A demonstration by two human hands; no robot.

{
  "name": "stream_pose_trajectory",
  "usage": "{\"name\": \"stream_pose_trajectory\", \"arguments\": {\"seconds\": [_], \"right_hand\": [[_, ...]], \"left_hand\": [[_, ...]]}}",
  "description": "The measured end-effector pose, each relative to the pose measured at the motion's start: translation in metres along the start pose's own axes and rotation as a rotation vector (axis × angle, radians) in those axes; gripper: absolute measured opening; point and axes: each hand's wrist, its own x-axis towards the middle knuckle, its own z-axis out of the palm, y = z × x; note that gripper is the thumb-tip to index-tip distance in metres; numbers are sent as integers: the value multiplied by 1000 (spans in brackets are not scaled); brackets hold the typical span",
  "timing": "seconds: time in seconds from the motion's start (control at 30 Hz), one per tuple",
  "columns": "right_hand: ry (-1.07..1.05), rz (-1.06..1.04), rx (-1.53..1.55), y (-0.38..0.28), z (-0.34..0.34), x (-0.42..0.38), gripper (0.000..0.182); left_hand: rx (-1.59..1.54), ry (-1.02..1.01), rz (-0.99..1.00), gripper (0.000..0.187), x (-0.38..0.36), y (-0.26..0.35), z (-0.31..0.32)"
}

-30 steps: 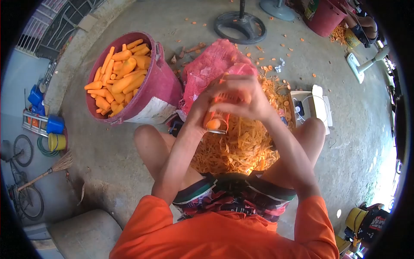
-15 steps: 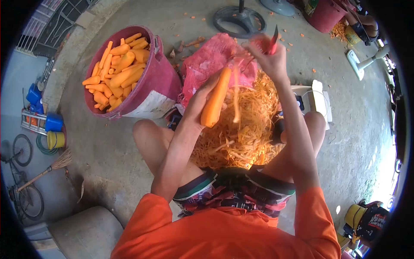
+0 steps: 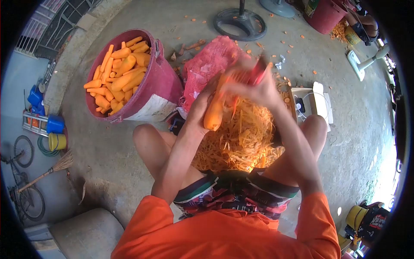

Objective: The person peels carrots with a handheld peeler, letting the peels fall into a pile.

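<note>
gripping a carrot [image 3: 214, 113], left hand [image 3: 202, 105] fingers wrap it; right hand [image 3: 252, 84] clutches a red peeler [image 3: 258, 74].

Two hands are at work: the left hand [image 3: 202, 110] and the right hand [image 3: 254, 88]. One carrot [image 3: 214, 113] is held, with one red peeler [image 3: 258, 74] against it. One big maroon tub [image 3: 148, 86] holds peeled carrots [image 3: 117, 80], too many and too overlapped to count. One heap of peelings [image 3: 241, 142] lies between two bare knees. One pink mesh sack [image 3: 207, 64], two fan bases [image 3: 240, 25], a second maroon tub [image 3: 324, 17], one broom [image 3: 47, 172] and one bicycle [image 3: 21, 172] complete the count.
</note>
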Motion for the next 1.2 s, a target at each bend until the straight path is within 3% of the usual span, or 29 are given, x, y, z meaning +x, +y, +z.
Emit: {"name": "stream_pose_trajectory", "arguments": {"seconds": [0.03, 0.07, 0.1, 0.13, 0.17, 0.23, 0.3, 0.37, 0.43, 0.5, 0.57, 0.63, 0.7, 0.73, 0.77, 0.83, 0.87, 0.9, 0.97, 1.0, 1.03, 1.07, 1.1, 1.17, 1.2], "right_hand": [[-129, -301, -131, -7, 8, -1, 18], [-126, -297, -123, 2, 10, -3, 18], [-62, -100, 34, 18, 13, -10, 18], [3, 97, 186, 31, 11, -13, 19], [4, 101, 185, 40, -1, -6, 19], [276, 296, 158, 47, -25, 11, 21], [191, 221, 187, 40, -13, 5, 21], [109, 158, 219, 16, 6, -3, 21], [-128, -207, -61, -9, 15, -4, 17], [-54, -58, 9, 29, -3, -2, 18], [283, 309, 18, 47, -31, 12, 20], [296, 226, -122, 41, -32, 13, 24], [-16, 75, 10, 4, 1, -6, 26], [-184, -181, -155, -15, 7, -3, 29], [-180, -182, -152, 2, 5, -3, 29], [56, 125, -18, 54, -1, -8, 23], [164, 184, 110, 39, -19, 7, 15], [264, 123, -195, 53, -33, 14, 9], [217, 243, 154, 34, -27, 15, 15], [214, 246, 159, 20, -16, 11, 15], [6, 49, 40, -2, -2, 4, 19], [-196, -158, -83, -14, 9, 2, 23], [-207, -187, -34, -6, 21, -5, 28], [-125, -90, -149, 16, 7, -3, 26], [113, 70, -217, 39, 1, -3, 24]], "left_hand": [[22, 150, -8, 49, 1, 3, 9], [41, 308, -20, 48, -1, 4, 13], [40, 325, -31, 48, -6, 2, 7], [-23, 246, -74, 47, -9, 0, 0], [-86, 156, -109, 46, -6, 0, -6], [-38, 68, -41, 41, -3, -4, -14], [-290, 39, -159, 39, 0, 0, -11], [-231, 100, -113, 39, 1, 3, -3], [-119, 225, -35, 41, 1, 6, 12], [-109, 199, -30, 44, -8, 4, 9], [-129, -54, -84, 47, -4, 4, -12], [-21, 12, -44, 47, -1, 5, -6], [52, 166, 26, 45, -3, 6, 15], [-4, 280, -40, 42, -3, 11, 31], [0, 282, -40, 42, 0, 10, 16], [-45, -68, -128, 40, -3, 0, -26], [69, 127, -37, 37, -7, 2, 3], [61, 121, -33, 37, -5, 0, 3], [-113, 146, -115, 37, -1, -1, -4], [-99, -28, -81, 38, 3, 0, -15], [-98, -20, -82, 38, -1, 1, -7], [-6, 134, -32, 38, -3, 4, 9], [86, 291, 18, 38, -4, 4, 18], [33, 295, 29, 37, 1, -1, -6], [-79, 182, -64, 37, 1, 2, -21]]}}
